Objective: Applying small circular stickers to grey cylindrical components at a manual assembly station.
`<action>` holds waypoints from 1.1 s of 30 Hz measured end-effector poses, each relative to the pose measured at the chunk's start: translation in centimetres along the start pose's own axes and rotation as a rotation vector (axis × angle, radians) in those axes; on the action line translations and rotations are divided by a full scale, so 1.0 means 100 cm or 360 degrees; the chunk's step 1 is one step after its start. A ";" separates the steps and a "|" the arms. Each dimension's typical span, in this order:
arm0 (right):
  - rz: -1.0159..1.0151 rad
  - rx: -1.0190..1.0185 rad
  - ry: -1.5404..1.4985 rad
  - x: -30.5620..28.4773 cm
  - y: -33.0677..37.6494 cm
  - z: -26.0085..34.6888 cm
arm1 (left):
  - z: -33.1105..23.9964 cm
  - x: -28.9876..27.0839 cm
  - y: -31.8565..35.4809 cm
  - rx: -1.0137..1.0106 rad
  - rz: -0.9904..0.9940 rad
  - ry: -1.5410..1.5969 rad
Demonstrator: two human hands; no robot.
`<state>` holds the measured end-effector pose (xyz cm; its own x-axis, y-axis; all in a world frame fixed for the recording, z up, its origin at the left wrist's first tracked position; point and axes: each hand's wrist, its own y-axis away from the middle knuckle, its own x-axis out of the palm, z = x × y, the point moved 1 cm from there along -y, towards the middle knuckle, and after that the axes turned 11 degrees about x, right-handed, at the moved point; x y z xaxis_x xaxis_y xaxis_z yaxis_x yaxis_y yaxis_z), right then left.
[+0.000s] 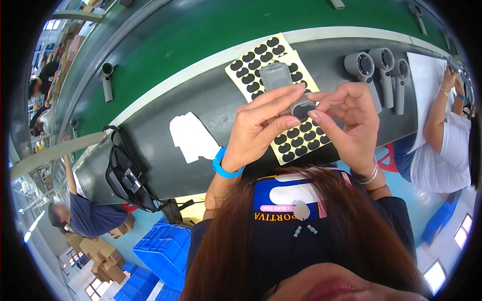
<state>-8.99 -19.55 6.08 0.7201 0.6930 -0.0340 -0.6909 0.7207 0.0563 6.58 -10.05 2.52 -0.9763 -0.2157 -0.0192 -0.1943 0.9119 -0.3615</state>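
Grey handheld fan body (281,83): held upright-tilted at picture centre, above the tabletop (211,100), gripped at its lower end between both hands.

Left hand (263,125): at 7 o'clock of the fan body, fingers curled round its left side, thumb pressed near its dark base; blue wristband (223,168) on the wrist.

Right hand (351,118): at 4 o'clock of the fan body, fingertips (314,116) pinched against the dark base; thin bracelet (369,176) on the wrist.

Yellow sheet of black oval pads (296,143): lies flat on the tabletop directly beneath the hands; a second such sheet (256,55) overlaps it at 11 o'clock.

White cut-out backing paper (191,138): on the tabletop, at 9 o'clock of the left hand, well apart.

Black bag (125,180): hangs at the near tabletop edge, at 8 o'clock.

Three grey fan bodies (381,70): lie side by side at 2 o'clock, heads away from the person.

White paper sheet (427,95): at 3 o'clock, beside the three fans, under a neighbouring person's arm (437,115).

Green conveyor belt (201,35): runs behind the tabletop; a single grey fan body (106,80) lies on it at 10 o'clock.
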 end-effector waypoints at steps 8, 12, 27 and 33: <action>-0.0045 -0.0040 0.0242 0.000 0.002 0.000 | 0.002 0.013 0.003 -0.0017 -0.0178 0.0134; -0.0271 -0.0337 0.0599 -0.001 0.003 -0.002 | 0.001 0.017 0.001 -0.0008 -0.0211 0.0109; -0.0319 -0.0308 0.1152 -0.004 0.003 0.015 | 0.001 0.016 0.005 -0.0038 -0.0230 0.0062; 0.0059 -0.0068 0.0774 -0.011 -0.027 -0.008 | -0.001 0.006 0.002 -0.0042 -0.0325 0.0305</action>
<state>-8.02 -22.25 5.16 0.5891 0.6384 -0.4954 -0.7248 0.6885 0.0254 5.91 -9.94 2.49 -0.9163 -0.3284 0.2292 -0.3891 0.8656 -0.3153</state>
